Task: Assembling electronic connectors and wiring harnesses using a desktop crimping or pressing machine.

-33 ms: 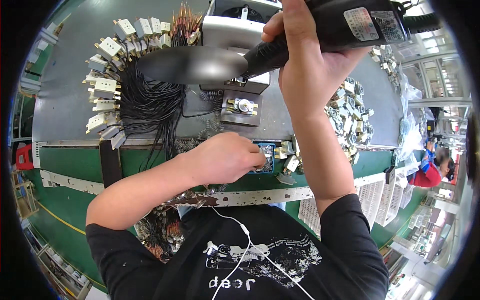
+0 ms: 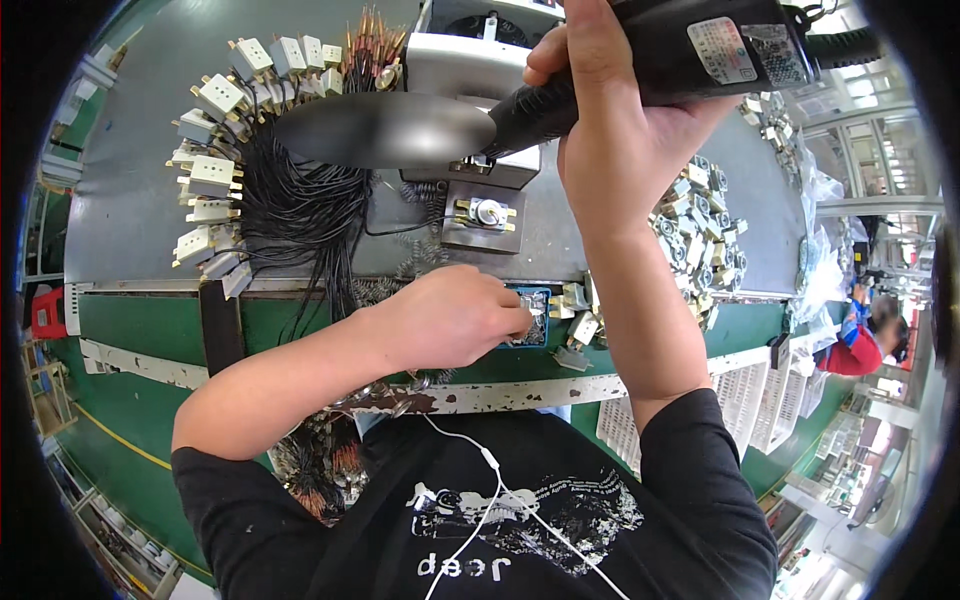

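Observation:
My right hand point(image 2: 625, 140) is raised at the upper right, its fingers wrapped round a black electric screwdriver point(image 2: 665, 50) with a cable at its back end. The tool's nose points left, and a blurred patch hides what lies beyond it. Lower down, my left hand point(image 2: 455, 318) has its fingers curled together at the edge of a small blue tray point(image 2: 546, 318) of tiny metal pieces. Whatever those fingertips hold is hidden. Between the hands, a metal block point(image 2: 480, 238) carries a white round-centred part point(image 2: 488, 212) with brass terminals and a black wire.
White blocks point(image 2: 213, 172) on black wires point(image 2: 300, 190) fan out at the left. A heap of small white-and-metal parts point(image 2: 690, 235) lies beyond my right forearm. A white machine housing point(image 2: 465, 65) stands at the back. Far right, a person in red point(image 2: 855, 350) is visible.

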